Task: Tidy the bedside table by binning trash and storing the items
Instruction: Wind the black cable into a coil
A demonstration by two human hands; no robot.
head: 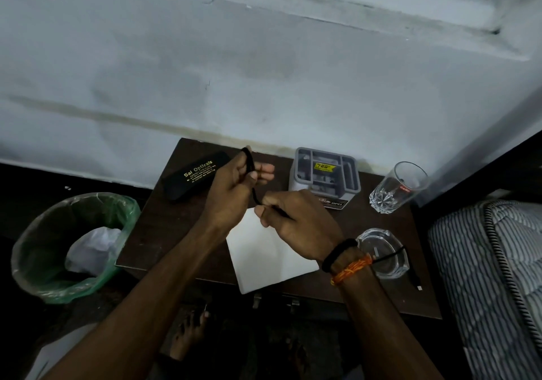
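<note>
Both hands [234, 186] pinching black cable [254, 195]

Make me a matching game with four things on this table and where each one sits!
Things:
1. case
2. organiser
3. glass
4. ashtray

Places:
A. far right corner
B. near right, beside the paper
C. far left, behind the left hand
D. far middle, against the wall

Pairs: 1-C, 2-D, 3-A, 4-B
</note>
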